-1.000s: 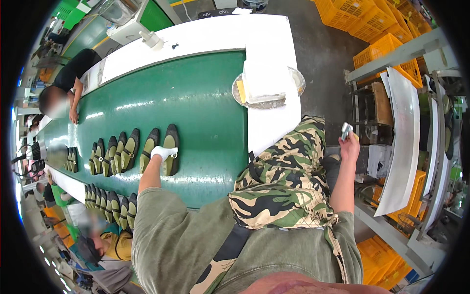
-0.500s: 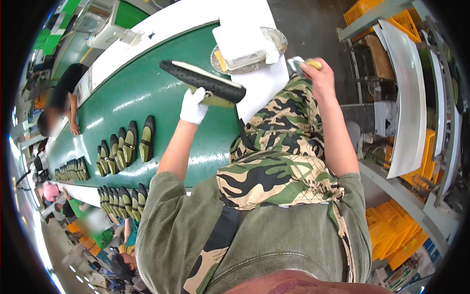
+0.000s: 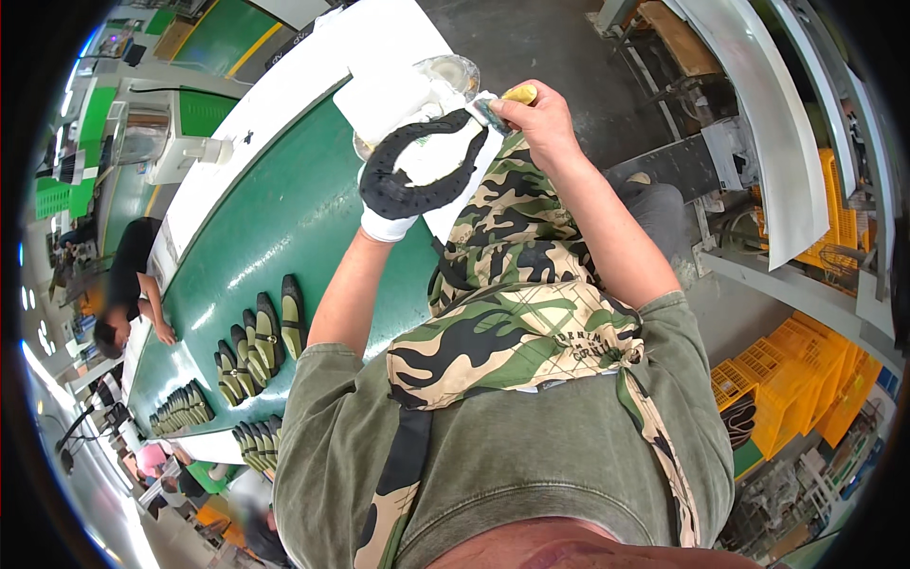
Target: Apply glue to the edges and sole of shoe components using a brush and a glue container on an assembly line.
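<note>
Partway, it seems: the shoe (image 3: 436, 159), held up between the hands, shows its sole (image 3: 393, 196) pale inside a dark rim. Soles of the other shoes (image 3: 263, 341), left of the hands on the worktop (image 3: 223, 289), are hidden, so their progress is unclear. The gloved left hand (image 3: 384, 224) grips from below; the right hand (image 3: 538, 119), turned inward, pinches a brush (image 3: 489, 111).

The gloved left hand (image 3: 386, 226) is held forward — the right hand (image 3: 546, 125) farther, fingers (image 3: 512, 112) pinched.

Faded olive short-sleeved shirt (image 3: 531, 465), camouflage apron (image 3: 483, 346) (dark lettering (image 3: 590, 348) on it), black-and-camouflage strap (image 3: 408, 450), white glove (image 3: 379, 228) on left hand (image 3: 387, 224)
</note>
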`<state>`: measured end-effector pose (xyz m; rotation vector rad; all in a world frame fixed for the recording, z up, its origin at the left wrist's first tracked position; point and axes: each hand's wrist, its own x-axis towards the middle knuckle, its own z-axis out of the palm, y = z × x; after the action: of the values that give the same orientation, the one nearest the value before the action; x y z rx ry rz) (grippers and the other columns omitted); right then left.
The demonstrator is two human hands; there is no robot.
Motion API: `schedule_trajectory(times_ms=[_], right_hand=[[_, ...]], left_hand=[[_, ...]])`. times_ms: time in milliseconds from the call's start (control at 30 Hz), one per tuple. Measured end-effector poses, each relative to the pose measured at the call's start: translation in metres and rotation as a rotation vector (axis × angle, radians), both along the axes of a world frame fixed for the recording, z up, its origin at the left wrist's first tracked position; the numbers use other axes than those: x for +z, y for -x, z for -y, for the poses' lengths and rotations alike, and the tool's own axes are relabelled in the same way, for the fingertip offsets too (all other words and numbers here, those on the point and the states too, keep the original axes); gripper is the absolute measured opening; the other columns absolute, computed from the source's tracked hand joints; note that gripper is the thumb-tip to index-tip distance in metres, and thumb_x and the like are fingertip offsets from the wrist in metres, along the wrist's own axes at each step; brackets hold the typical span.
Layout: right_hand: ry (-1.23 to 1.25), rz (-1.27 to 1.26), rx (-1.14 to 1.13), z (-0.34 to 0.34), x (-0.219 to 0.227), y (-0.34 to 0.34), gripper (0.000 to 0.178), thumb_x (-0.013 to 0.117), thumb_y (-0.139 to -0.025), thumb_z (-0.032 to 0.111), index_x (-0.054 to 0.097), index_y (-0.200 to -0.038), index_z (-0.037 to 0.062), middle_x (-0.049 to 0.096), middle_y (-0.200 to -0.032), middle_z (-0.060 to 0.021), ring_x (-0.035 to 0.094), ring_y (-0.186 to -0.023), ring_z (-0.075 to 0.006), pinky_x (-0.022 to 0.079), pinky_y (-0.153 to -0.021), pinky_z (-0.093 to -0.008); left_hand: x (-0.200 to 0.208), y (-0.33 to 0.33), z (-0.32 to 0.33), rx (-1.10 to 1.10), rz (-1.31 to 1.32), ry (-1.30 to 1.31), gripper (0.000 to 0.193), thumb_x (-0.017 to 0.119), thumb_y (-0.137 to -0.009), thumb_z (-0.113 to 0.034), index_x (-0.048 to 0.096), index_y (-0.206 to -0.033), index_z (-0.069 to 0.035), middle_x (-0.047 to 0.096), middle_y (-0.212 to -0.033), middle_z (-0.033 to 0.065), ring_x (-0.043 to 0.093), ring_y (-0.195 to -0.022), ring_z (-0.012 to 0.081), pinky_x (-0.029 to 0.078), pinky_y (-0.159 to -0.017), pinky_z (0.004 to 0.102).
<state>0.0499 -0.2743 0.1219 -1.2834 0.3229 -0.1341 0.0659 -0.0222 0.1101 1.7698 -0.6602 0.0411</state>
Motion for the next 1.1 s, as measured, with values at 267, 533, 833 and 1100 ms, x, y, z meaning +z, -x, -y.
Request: schedule_trajectory(times_ms=[267, 533, 833, 1100], right_hand=[[-0.194, 0.076, 0.047, -0.015, 0.071, 0.026, 0.018, 0.078, -0.081, 0.008, 0.063, -0.088, 0.0033, 0.064, -0.079, -0.003, 0.058, -0.07, -0.0105, 0.047, -0.066, -0.0256], [-0.286, 0.25, 0.218, -0.022, 0.116, 0.041, 0.018, 0.078, -0.082, 0.01, 0.063, -0.091, 0.0036, 0.066, -0.082, -0.0033, 0.06, -0.072, -0.0104, 0.048, -0.068, -0.0258], [0.074, -0.077, 0.036, 0.007, 0.043, 0.027, 0.018, 0.078, -0.082, 0.009, 0.062, -0.087, 0.0041, 0.065, -0.079, -0.0018, 0.058, -0.07, -0.009, 0.047, -0.066, -0.0255], [-0.12, 0.275, 0.128, -0.012, 0.128, 0.037, 0.018, 0.079, -0.081, 0.003, 0.062, -0.087, 0.0004, 0.067, -0.082, -0.0051, 0.062, -0.072, -0.0104, 0.052, -0.066, -0.0261]], left_hand=[[0.054, 0.019, 0.035, 0.037, 0.056, -0.035, 0.048, 0.078, -0.077, -0.013, 0.063, -0.121, 0.0, 0.068, -0.117, 0.0128, 0.066, -0.108, 0.0254, 0.05, -0.097, 0.0362], [0.033, 0.005, 0.031, 0.052, 0.433, -0.36, 0.051, 0.08, -0.075, -0.021, 0.064, -0.121, -0.005, 0.069, -0.111, 0.0123, 0.067, -0.102, 0.0298, 0.053, -0.09, 0.0367], [0.057, 0.015, 0.04, 0.066, 0.342, -0.227, 0.048, 0.079, -0.075, -0.018, 0.066, -0.118, -0.005, 0.07, -0.11, 0.0112, 0.068, -0.101, 0.0268, 0.053, -0.089, 0.0356], [0.057, 0.01, 0.046, -0.075, 0.131, -0.299, 0.063, 0.092, -0.065, -0.021, 0.064, -0.12, -0.006, 0.07, -0.109, 0.0039, 0.066, -0.097, 0.0154, 0.053, -0.09, 0.0325]])
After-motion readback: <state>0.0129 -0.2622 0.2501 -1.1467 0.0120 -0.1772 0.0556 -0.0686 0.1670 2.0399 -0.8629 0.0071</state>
